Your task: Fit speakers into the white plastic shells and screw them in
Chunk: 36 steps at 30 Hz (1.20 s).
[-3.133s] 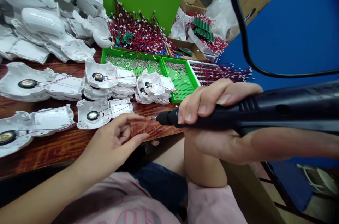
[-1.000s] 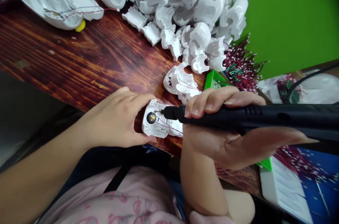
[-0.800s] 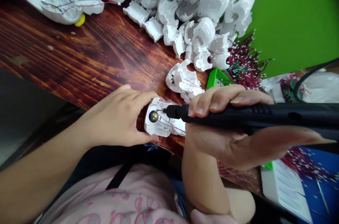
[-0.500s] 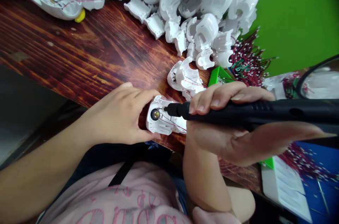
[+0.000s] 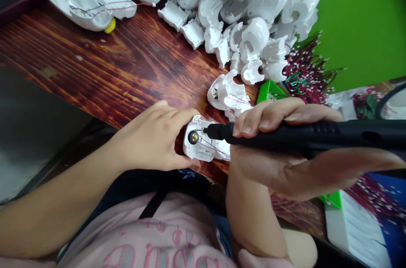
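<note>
My left hand [image 5: 152,139] is curled around the left end of a white plastic shell [image 5: 203,147] that lies near the front edge of the wooden table [image 5: 104,65]. A small round brass speaker [image 5: 193,137] with thin red wires sits in the shell. My right hand [image 5: 279,145] grips a black electric screwdriver [image 5: 304,138], held almost level, with its tip down on the shell just right of the speaker.
A heap of white plastic shells [image 5: 241,10] fills the back of the table. A larger shell with a yellow part [image 5: 89,4] lies at far left. Bundles of red wires [image 5: 304,75] and a green tray [image 5: 269,90] sit to the right, before a green wall [image 5: 358,18].
Since three seconds ago the view has swung left and my left hand has taken hold of a shell. In the last second both hands and the screwdriver tip stay on it.
</note>
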Motion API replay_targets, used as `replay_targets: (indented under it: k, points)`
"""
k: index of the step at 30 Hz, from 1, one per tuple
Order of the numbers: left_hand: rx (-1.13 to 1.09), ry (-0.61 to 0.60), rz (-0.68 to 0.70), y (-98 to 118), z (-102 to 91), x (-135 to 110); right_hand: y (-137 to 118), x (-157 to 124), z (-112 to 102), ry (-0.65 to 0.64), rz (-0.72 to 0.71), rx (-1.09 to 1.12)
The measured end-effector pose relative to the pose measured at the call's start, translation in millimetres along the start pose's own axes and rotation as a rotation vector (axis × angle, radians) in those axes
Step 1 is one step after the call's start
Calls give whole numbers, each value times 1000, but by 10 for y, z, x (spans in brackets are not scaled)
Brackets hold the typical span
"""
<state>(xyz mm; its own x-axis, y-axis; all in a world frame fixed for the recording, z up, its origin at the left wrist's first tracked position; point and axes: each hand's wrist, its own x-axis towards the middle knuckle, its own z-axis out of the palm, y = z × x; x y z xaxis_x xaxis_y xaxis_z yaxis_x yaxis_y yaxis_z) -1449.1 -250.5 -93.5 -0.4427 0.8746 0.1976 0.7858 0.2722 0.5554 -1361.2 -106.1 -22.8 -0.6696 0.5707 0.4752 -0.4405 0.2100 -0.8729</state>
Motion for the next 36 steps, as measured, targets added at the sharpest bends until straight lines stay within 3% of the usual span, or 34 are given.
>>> replay_targets:
  k: [19, 26, 36]
  points:
    - [-23, -53, -29, 21, -7, 9, 67, 51, 117, 26, 14, 100]
    - [-30, -38, -17, 12, -1, 6, 359, 125, 97, -113, -275, 225]
    - [-15, -89, -49, 22, 11, 1, 354, 155, 104, -320, -263, 233]
